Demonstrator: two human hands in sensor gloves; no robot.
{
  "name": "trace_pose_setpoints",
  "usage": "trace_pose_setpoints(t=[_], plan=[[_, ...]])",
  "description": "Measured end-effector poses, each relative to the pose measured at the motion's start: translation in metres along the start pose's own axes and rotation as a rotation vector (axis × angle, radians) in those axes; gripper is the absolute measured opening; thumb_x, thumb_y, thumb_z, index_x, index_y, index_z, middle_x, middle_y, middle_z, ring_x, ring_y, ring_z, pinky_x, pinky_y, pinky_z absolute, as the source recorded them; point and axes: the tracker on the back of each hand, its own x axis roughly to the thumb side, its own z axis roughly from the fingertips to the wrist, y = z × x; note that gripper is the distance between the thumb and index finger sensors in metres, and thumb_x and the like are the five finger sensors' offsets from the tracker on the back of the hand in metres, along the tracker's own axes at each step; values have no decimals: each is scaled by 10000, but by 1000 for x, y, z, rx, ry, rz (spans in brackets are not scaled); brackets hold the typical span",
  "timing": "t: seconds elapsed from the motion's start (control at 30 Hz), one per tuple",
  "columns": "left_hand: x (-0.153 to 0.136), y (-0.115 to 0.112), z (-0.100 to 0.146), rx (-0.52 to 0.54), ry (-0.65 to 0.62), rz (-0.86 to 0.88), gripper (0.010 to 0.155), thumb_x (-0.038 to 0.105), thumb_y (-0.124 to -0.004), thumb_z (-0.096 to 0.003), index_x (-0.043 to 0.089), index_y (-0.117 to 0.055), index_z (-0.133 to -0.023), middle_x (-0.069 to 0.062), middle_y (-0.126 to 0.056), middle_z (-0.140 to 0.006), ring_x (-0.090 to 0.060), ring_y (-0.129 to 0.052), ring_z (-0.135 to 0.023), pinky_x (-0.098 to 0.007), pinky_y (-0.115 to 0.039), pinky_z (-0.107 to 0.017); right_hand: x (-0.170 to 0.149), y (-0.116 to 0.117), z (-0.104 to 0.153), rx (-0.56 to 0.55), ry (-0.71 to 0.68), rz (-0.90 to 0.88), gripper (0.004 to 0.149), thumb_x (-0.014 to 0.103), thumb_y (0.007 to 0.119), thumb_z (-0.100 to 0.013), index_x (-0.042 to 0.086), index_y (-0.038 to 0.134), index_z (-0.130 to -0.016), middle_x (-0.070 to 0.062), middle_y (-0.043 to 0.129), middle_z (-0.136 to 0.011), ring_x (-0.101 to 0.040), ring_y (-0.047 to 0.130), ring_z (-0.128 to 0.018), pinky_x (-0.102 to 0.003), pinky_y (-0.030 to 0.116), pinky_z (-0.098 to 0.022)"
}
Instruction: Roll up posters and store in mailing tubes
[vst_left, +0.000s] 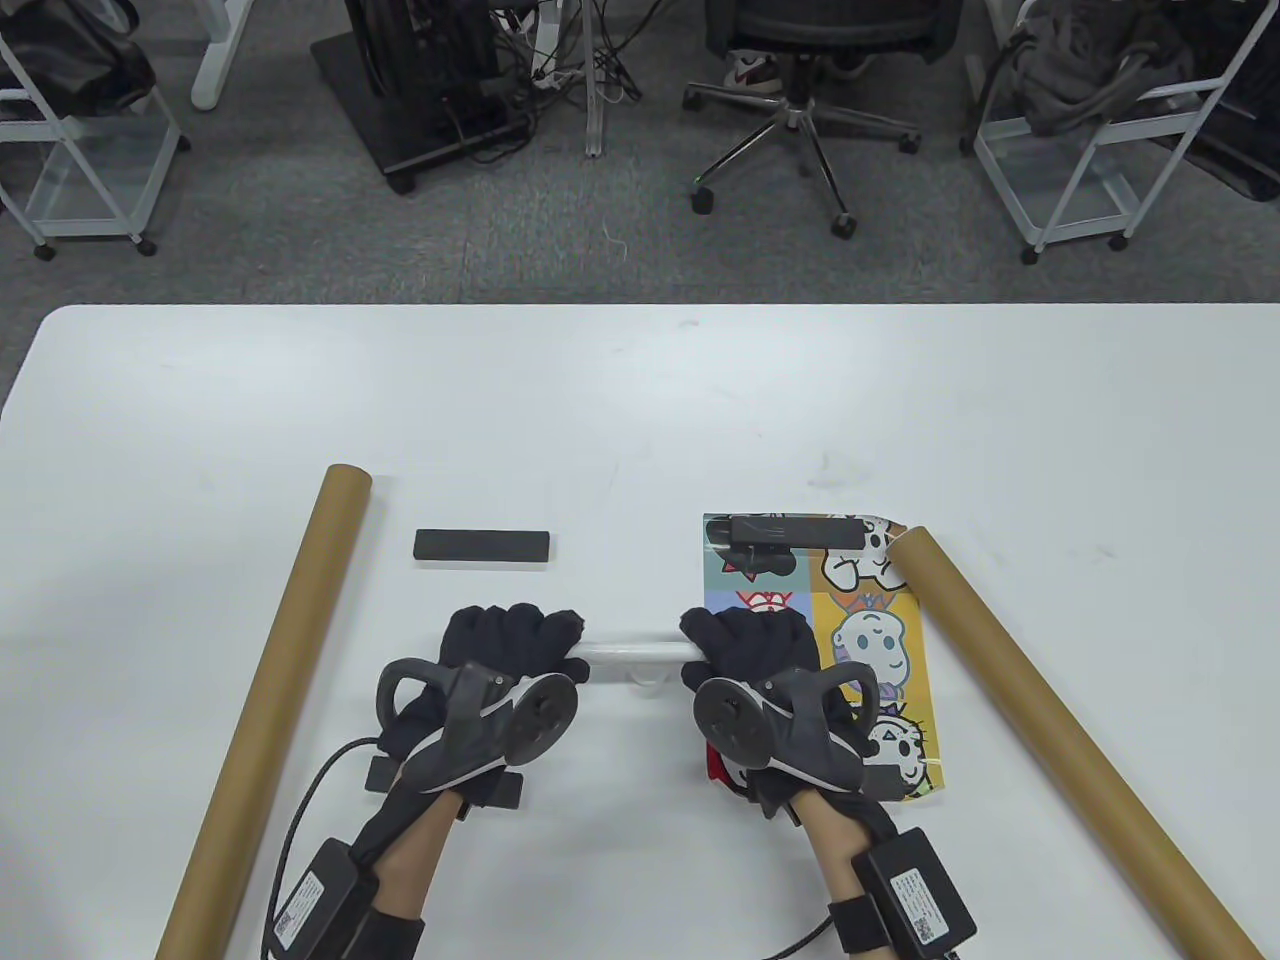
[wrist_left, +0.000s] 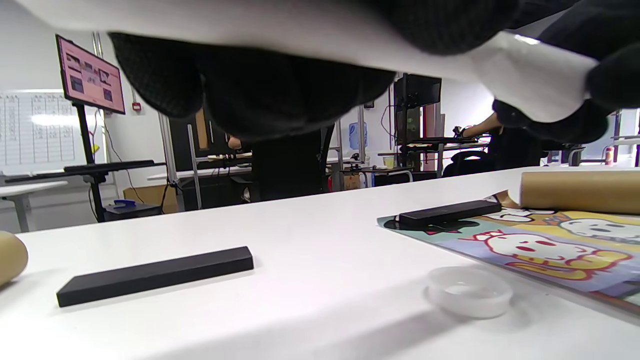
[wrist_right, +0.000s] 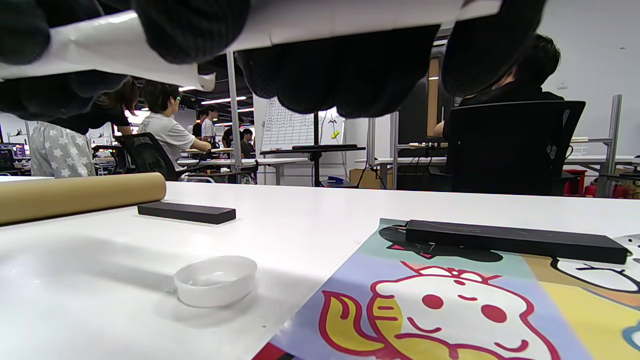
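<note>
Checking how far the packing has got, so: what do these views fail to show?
- Rolled poster: its ends, table view, covered by left hand and right hand.
- Right mailing tube: near end, cut by the bottom edge.
- Flat poster: near-left corner under the right hand.
- White cap: mostly hidden in table view.

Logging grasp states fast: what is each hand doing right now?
Left hand: fingers curled round the rolled white poster, holding it.
Right hand: grips the same roll's other end.
</note>
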Motion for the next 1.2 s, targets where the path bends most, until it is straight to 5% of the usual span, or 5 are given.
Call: trace_pose_setpoints(t=[0.27, 0.67, 0.77, 0.9, 1.2], plan=[[0, 2, 1, 46, -7, -71, 608, 504, -777, -469, 437, -572, -1037, 98, -907, -869, -158, -1003, -620, -472, -819, -706, 0, -1, 0, -22, -1, -10, 557, 382, 669, -482, 166, 643, -994, -105, 803, -918, -406, 850, -768, -716, 635, -649], [2, 3, 1, 72, -1, -72, 521, 492, -766, -463, 389, -774, -974, 46, -825, -947, -202, -920, -800, -519, -731, -778, -3, 0, 0, -29, 4, -22, 562, 388, 665, -481, 165, 642, -996, -108, 797, -925, -408, 845, -774, -719, 628, -651], [1, 4, 2, 104, 9, -56, 673, 509, -768, -452, 346, -624, -1089, 91, -900, -895, -175, -990, -784, -494, -752, -778, -3, -1, 0, -33, 6, -27, 556, 375, 650, -483, 166, 642, -999, -111, 795, -930, -414, 842, -778, -728, 617, -652], [0, 4, 1, 99, 5, -58, 549, 500, -733, -466, 349, -721, -993, 89, -922, -890, -180, -1007, -784, -498, -750, -777, -4, 0, 0, -35, 5, -38, 551, 374, 637, -490, 164, 644, -1000, -114, 795, -930, -415, 841, -779, -728, 614, -653], [0, 3, 1, 85, 7, -35, 569, 516, -693, -490, 359, -688, -1037, 50, -835, -1024, -231, -924, -907, -535, -715, -791, -7, 2, -1, -16, 15, -41, 515, 367, 645, -492, 192, 663, -976, -96, 811, -892, -396, 853, -734, -718, 616, -655]])
